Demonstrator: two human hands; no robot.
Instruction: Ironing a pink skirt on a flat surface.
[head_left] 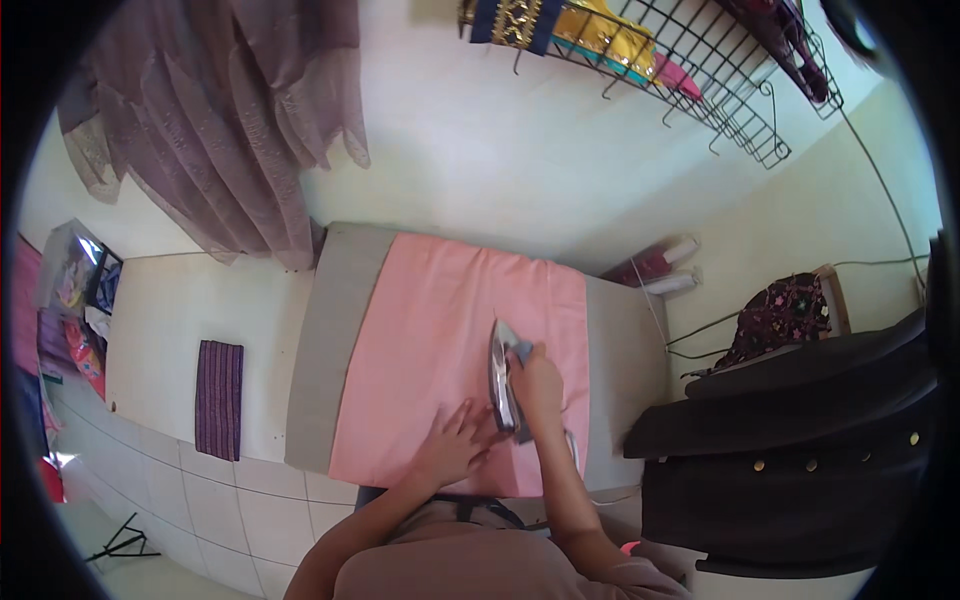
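On pink cloth (425, 330), likely soft, light: iron (500, 385), probably heavy, rigid; hold by handle (522, 353); right grip (538, 385) wrapped round it; left grip (452, 450) splayed, empty.

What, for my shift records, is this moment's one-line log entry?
right hand: holds iron | left hand: on pink cloth | iron: over cloth

Brownish shirt (450, 570), bare forearms (568, 490)

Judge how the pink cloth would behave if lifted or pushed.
The pink cloth would probably lift limply: soft ripples run along its far edge. Pushed sideways, it would likely bunch, since faint creases already cross it.
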